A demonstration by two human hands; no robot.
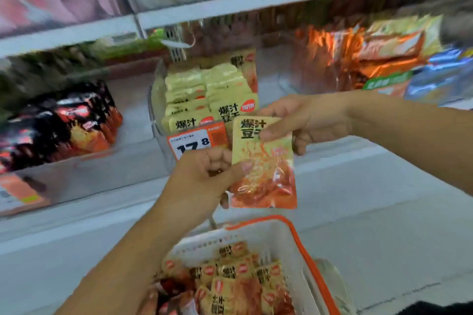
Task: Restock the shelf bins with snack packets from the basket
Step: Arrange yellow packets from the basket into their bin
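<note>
Currently: one snack packet [263,161], long axis upright, pinched at top by right hand [311,123] and at lower left edge by left hand [204,176], just below-right of its matching bin [156,100], right hand nearer.

1. My left hand [204,176] is bare, no glove or ring showing.
2. My right hand [307,120] is bare as well.
3. Both forearms are uncovered; I see no sleeve.
</note>
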